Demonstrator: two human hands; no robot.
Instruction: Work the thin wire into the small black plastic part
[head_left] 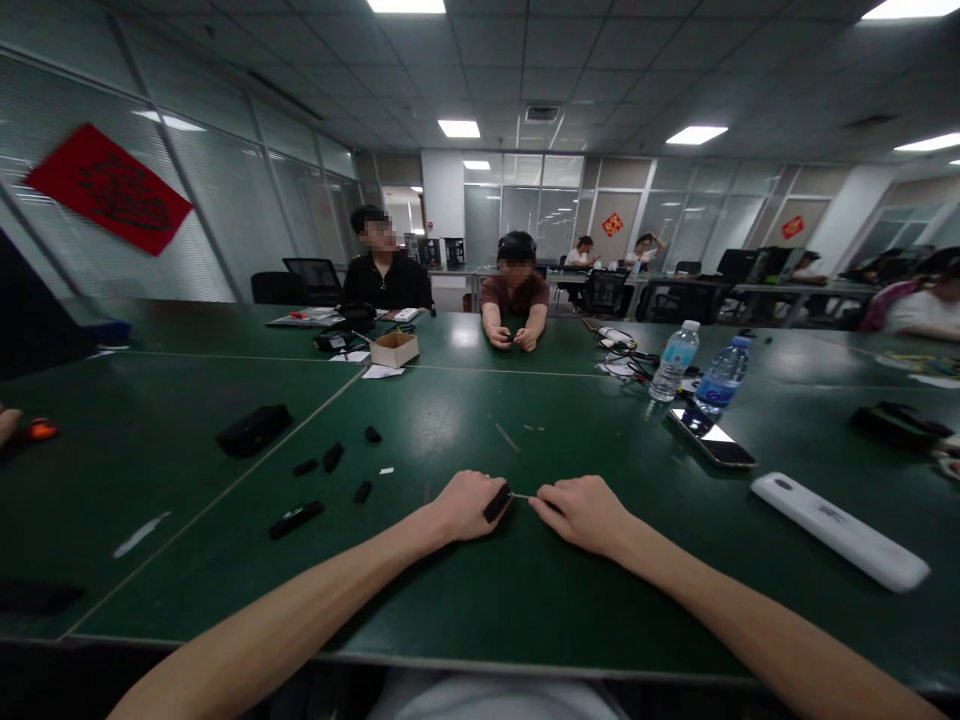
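Note:
My left hand (469, 506) is shut on a small black piece (497, 503) just above the green table (480, 590). A thin pale wire (522, 496) runs from that piece to my right hand (581, 516), whose fingertips pinch its end. The hands are close together, and the fingers partly hide what they hold. Several small black pieces, including one (333, 458) and another (296, 519), lie on the table to the left of my hands. A larger black case (253, 431) lies beyond them.
A long white device (840, 531) and a phone (712, 445) lie to the right, near water bottles (675, 361) and tangled cables (626, 358). A cardboard box (394, 349) stands farther away. Co-workers sit at the far side, one with hands (512, 339) on the table.

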